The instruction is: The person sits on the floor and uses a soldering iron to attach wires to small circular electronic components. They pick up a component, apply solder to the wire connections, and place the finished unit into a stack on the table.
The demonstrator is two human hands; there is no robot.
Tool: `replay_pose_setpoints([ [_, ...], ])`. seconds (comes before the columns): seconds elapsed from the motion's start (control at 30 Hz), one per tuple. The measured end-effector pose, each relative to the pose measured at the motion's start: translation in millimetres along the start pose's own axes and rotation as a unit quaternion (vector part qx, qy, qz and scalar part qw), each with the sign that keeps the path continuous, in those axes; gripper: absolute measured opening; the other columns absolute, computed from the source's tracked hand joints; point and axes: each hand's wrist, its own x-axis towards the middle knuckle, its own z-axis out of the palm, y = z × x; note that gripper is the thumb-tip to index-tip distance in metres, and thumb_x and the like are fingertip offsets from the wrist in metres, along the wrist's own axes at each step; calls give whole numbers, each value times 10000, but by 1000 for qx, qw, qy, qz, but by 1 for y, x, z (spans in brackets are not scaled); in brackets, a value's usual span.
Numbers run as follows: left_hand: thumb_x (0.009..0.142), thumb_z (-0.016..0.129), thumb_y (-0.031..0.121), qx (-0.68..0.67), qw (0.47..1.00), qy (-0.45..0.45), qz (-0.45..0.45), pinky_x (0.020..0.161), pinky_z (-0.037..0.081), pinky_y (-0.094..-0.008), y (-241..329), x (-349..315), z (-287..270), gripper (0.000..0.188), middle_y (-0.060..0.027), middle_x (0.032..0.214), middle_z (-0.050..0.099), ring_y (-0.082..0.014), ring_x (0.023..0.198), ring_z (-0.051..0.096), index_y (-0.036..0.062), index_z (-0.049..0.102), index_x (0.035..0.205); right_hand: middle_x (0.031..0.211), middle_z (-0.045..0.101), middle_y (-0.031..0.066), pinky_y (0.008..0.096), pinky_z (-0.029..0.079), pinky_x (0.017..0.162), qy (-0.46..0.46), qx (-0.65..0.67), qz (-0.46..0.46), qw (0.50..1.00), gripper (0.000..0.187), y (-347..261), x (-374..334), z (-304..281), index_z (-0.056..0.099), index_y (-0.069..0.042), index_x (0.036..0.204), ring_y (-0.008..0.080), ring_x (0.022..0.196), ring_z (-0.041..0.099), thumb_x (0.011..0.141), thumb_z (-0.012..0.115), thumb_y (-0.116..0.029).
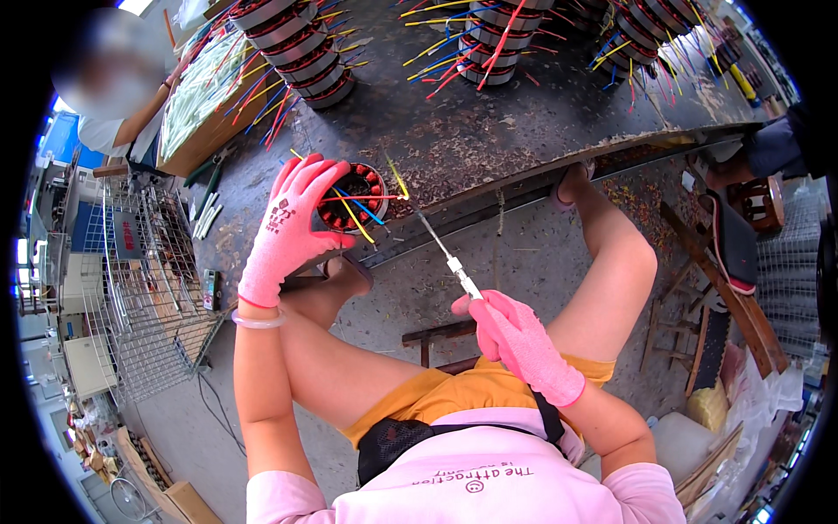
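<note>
My left hand [297, 214] (pink-gloved) holds a coil ring [375, 181] at the bench's [436, 144] near edge; my right hand [524, 345], on my side of the bench, grips a slim white-handled tool [463, 277].

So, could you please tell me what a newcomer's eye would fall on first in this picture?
Probably the pink gloves: the left grip, left of centre, clasps a wound ring with red, yellow and blue wires, while the right grip, below right of centre, holds a white-handled tool angled toward them. Next, likely, the stacks of similar rings on the table at the top.
</note>
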Motion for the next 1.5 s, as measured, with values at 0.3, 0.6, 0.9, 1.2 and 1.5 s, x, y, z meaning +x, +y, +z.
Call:
replay_pose_setpoints([
  [0.3,539,856,176,0,1000,-1,-3,1184,251,-469,1,0,0,879,-104,1364,507,-328,1368,376,124,521,1351,553,442,-45,207,260,467,1,-7,10,1000,341,-4,0,1,624,-15,1121,26,482,347,1006,477,-301],
  [0.6,541,862,192,0,1000,3,-1,1181,256,-469,1,-1,-1,890,-103,1367,504,-328,1363,380,130,516,1358,551,442,-49,205,227,441,5,-13,12,1000,330,-5,-1,2,621,-25,1128,20,447,307,1008,476,-295],
  [0.9,536,861,205,-1,1000,2,0,1181,255,-468,0,-1,0,896,-107,1367,505,-333,1365,375,126,516,1359,550,446,-44,206,240,452,2,9,5,1000,336,1,2,1,623,-19,1125,23,458,322,1007,479,-299],
  [1.2,532,860,196,-3,1000,1,-4,1181,255,-469,1,-1,-1,897,-107,1367,505,-332,1364,375,124,518,1357,553,445,-43,209,250,459,3,-16,6,1000,330,-6,0,3,627,-24,1120,27,479,340,1007,479,-296],
  [1.5,532,861,186,-1,1000,-1,-2,1181,256,-470,0,-1,0,899,-108,1372,500,-336,1367,370,127,516,1360,553,442,-44,210,259,471,4,-15,-6,1000,329,1,2,0,626,-22,1124,27,491,344,1006,482,-293],
])
